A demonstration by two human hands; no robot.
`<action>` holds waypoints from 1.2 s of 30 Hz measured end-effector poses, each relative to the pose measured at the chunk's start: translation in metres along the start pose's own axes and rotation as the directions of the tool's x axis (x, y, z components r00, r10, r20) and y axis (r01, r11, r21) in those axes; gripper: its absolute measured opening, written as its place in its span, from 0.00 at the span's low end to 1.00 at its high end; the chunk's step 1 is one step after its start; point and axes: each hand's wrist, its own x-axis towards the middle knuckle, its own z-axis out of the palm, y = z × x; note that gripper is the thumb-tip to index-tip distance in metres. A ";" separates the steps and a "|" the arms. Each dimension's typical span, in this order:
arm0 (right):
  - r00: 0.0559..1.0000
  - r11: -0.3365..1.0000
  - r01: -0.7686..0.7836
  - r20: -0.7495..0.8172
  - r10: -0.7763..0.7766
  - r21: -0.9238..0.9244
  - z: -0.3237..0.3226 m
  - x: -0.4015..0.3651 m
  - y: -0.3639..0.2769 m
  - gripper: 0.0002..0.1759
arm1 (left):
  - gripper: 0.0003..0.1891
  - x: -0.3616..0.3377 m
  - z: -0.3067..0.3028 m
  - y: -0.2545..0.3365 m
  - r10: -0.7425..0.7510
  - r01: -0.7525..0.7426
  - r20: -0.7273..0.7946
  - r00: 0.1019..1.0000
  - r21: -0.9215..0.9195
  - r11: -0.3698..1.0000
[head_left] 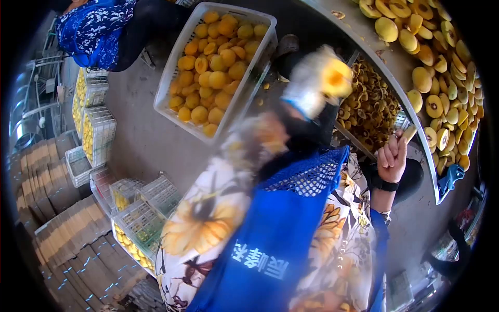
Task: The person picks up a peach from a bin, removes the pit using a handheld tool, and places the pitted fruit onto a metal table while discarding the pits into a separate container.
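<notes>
My left hand point(305, 86), in a whitish glove with a blue cuff, is smeared by motion. A yellow peach point(337, 77) with a darker orange centre is held at its fingertips, above the container of scraps. My right hand point(392, 158) is bare, with a black band at the wrist. Its fingers are bent and closed around a small pale piece point(409, 134) at the tips, whose kind I cannot tell. This hand is beside the metal-edged table point(387, 70), where halved yellow peaches point(436, 106) lie spread out.
A white crate point(162, 99) full of whole peaches stands on the floor. Brown curled scraps point(369, 104) fill a container beneath the table edge. Stacked crates point(99, 132) and flattened cardboard point(67, 218) stand at the left. A person in blue patterned clothing point(96, 31) sits at top left.
</notes>
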 end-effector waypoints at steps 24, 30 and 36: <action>0.954 0.911 -0.265 -0.225 0.199 -0.317 0.020 0.015 0.043 0.08 | 0.23 -0.055 -0.340 0.005 -0.044 0.237 -0.271 0.961 0.899 -0.368; 0.949 0.891 -0.292 -0.225 0.223 -0.348 0.025 0.020 0.049 0.08 | 0.19 -0.044 -0.318 0.005 0.007 0.357 -0.375 0.927 0.875 -0.328; 0.931 0.834 -0.347 -0.265 0.251 -0.429 0.019 0.019 0.038 0.09 | 0.11 -0.040 -0.327 -0.050 0.123 0.405 -0.389 0.913 0.828 -0.388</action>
